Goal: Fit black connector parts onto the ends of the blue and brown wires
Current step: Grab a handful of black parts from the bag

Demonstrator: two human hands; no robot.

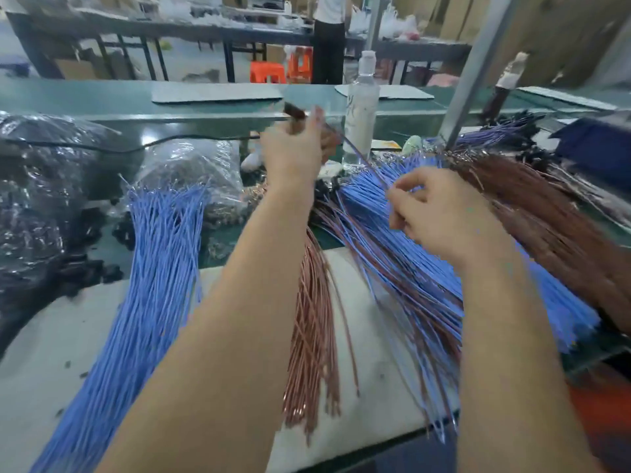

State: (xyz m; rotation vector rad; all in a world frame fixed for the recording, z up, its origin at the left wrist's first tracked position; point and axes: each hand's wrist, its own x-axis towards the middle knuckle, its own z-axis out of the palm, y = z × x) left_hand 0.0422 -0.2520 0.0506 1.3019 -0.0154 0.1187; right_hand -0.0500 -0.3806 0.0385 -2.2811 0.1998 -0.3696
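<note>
as left hand (293,150) and right hand (440,213) pinch it, the wire (358,154) slants down-right (blurred).

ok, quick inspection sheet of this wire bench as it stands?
Surface: green bench with a white mat at the near edge.
Job's things: blue wire bundle left, brown wire bundle centre, mixed wire pile right; bagged black parts far left.
Clutter: clear bottle upright behind the hands.
Hands: left hand raised, gripping a dark part, blurred; right hand pinching a thin wire.
Cables: black cable across the bench, left.
Surroundings: person standing at a far table, orange stools, metal post.
</note>
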